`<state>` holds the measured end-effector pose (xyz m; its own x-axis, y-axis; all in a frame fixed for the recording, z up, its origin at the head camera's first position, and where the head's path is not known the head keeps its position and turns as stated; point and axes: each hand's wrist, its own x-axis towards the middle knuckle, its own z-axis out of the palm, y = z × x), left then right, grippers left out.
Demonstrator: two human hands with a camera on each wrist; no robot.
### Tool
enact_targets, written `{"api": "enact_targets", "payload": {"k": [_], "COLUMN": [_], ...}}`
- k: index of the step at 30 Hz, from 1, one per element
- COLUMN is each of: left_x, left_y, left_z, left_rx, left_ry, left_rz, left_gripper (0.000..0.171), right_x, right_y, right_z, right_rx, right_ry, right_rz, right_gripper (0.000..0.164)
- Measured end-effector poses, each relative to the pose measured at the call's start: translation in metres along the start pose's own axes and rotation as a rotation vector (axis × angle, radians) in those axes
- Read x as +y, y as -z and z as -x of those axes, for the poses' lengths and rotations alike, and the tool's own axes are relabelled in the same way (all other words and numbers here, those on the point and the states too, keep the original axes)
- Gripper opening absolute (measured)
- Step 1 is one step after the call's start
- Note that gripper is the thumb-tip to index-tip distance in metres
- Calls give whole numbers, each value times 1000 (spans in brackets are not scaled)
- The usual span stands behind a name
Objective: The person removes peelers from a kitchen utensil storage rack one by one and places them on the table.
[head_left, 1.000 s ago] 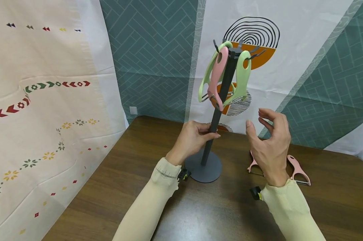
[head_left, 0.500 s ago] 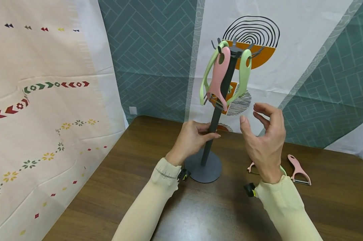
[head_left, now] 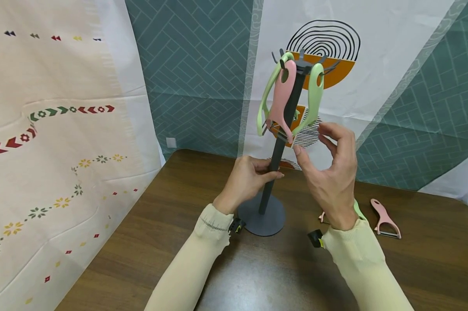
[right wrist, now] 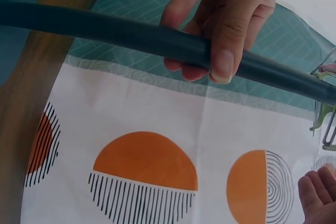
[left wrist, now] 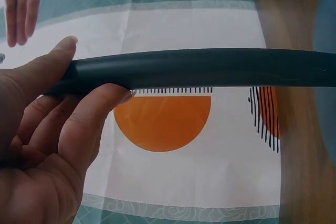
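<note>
My left hand (head_left: 244, 181) grips the dark pole (head_left: 277, 155) of a hook stand, thumb in front and fingers behind. The pole leans slightly right in the head view, above a round base (head_left: 262, 218). From the top hooks hang a pink peeler (head_left: 283, 93), a green peeler (head_left: 315, 93) at its right and another green peeler (head_left: 269, 93) at its left. More hanging pieces behind are mostly hidden. Right of the pole, my right hand (head_left: 332, 172) holds nothing; its fingers are loosely curved, just below and right of the nearer green peeler.
A pink peeler (head_left: 381, 214) lies on the wooden table (head_left: 424, 259) at the right. Another pink peeler (head_left: 322, 217) and something green (head_left: 359, 210) are partly hidden by my right wrist. A patterned cloth (head_left: 195, 77) hangs behind the table.
My right hand has moved left and slightly up, closer to the hanging peelers. The stand's top has turned a little, shifting the hung peelers. My left hand has kept its grip.
</note>
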<state>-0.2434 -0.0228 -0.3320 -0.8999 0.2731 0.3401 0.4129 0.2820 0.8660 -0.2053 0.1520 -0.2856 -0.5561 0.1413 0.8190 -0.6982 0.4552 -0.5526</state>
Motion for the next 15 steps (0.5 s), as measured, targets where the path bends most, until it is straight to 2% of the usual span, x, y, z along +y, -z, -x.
{"api": "enact_targets", "payload": {"k": [9, 15], "left_x": [-1, -1], "left_y": [0, 0], "left_z": [1, 0], "left_rx": [-3, 3], "left_ry": [-9, -26], "left_rz": [-17, -22], "left_gripper": [28, 28], "right_x": [-17, -9], "right_y": [-6, -11], "right_z": [-4, -8], "right_rx": [10, 40], "right_ry": [10, 21], "right_rz": [-44, -64], "right_gripper": [58, 66]}}
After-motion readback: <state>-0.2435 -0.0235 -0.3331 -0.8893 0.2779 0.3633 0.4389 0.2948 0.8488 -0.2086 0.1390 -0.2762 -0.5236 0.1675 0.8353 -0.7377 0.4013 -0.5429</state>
